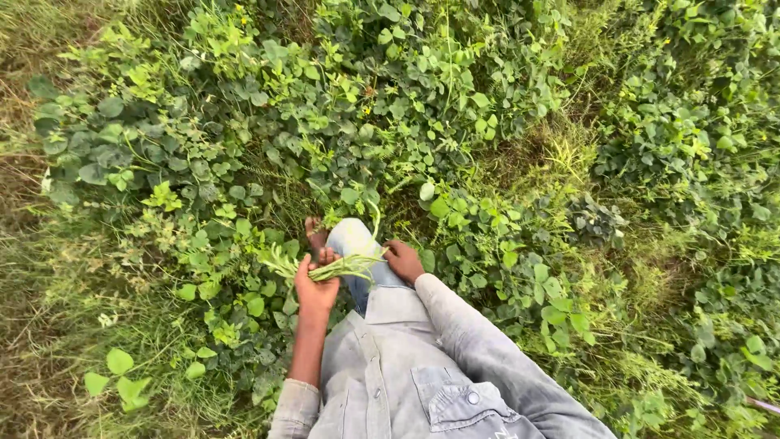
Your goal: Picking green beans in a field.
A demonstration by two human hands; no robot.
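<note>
**Weed bundle small, ground cover largely standing**

Ground cover: a dense mat of low green plants with rounded leaves (pixel 341 122) fills most of the view, with paler coarse grass (pixel 49 268) along the left edge and in patches at the right. The mat stands thick on every side of the person, and no stripped or bare strip shows. In my judgement the pulling is at an early stage here: little is gathered, nearly all of the growth remains.

Person: a grey buttoned shirt with a chest pocket (pixel 422 382) occupies the lower centre; one knee in pale blue trousers (pixel 357 244) projects forward, and a bare foot (pixel 314 232) rests among the leaves just beyond it.

Hands: the left hand (pixel 315 284) is closed around a small bundle of thin green stems with leafy ends (pixel 325 267), held just above the knee; the leafy ends fan out to the left. The right hand (pixel 404 260) rests on the knee beside the bundle's stem tips. Its fingers appear curled, but whether it grips the stems cannot be told.

Packages, labels, signs: none visible anywhere in the plot. No container for the gathered stems shows.
</note>
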